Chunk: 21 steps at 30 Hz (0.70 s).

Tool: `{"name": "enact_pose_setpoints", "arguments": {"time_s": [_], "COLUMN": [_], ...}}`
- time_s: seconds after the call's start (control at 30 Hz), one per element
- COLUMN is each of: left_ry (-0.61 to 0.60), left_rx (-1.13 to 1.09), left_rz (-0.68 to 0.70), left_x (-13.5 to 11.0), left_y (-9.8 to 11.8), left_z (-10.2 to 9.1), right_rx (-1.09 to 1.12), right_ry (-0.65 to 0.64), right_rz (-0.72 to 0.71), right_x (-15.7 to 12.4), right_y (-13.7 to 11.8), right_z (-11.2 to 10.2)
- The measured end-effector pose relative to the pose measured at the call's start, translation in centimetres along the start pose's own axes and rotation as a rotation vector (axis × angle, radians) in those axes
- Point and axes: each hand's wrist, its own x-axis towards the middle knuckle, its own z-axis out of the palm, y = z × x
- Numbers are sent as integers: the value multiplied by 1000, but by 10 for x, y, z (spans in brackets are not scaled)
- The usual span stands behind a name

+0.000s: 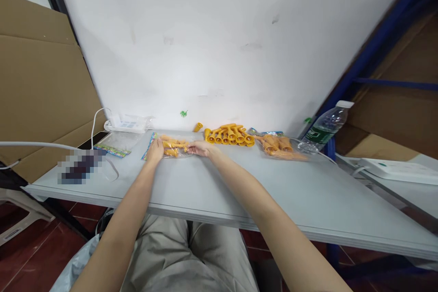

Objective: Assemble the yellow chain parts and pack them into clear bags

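A clear plastic bag (179, 154) with a colourful printed header lies flat on the table, several yellow-orange plastic horns (171, 144) inside it. My left hand (155, 151) is closed on the bag's left part, close to the header. At the other end, my right hand (199, 148) pinches with its fingertips at the narrow end of a yellow horn (185, 148); the exact grip is partly hidden. Just beyond my right hand is a pile of loose yellow horns (231, 135), their flared mouths facing me. One single horn (197, 127) stands apart, left of the pile.
Right of the pile lies another bag of horns (273, 144), beside a leaning water bottle (325, 127). Flat bags (118, 143), a white cable (93, 127) and a pixelated dark object (82, 167) are at left. A white wall (219, 54) backs the table (273, 187); a cardboard box (41, 86) stands left.
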Motion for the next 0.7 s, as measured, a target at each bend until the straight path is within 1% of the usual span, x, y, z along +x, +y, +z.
{"name": "enact_pose_setpoints", "arguments": {"time_s": [0.1,0.23,0.33,0.53,0.6,0.7], "left_ry": [17,23,26,23,31,25], "left_rx": [-9,2,8,-1,6,63], "left_rz": [34,40,42,57,68,82], "left_x": [0,-1,-2,-4,-4,-6], "left_y": [-1,0,0,2,4,7], "left_z": [1,0,-1,-3,-4,-4], "right_rx": [167,238,319,433,400,284], "right_ry": [-147,-243,-248,-200,-213,-248], "right_rz": [155,222,249,227,219,232], "right_x": [1,3,5,9,10,9], "right_y": [0,1,4,7,5,-1], "right_z": [2,0,-1,3,4,1]}}
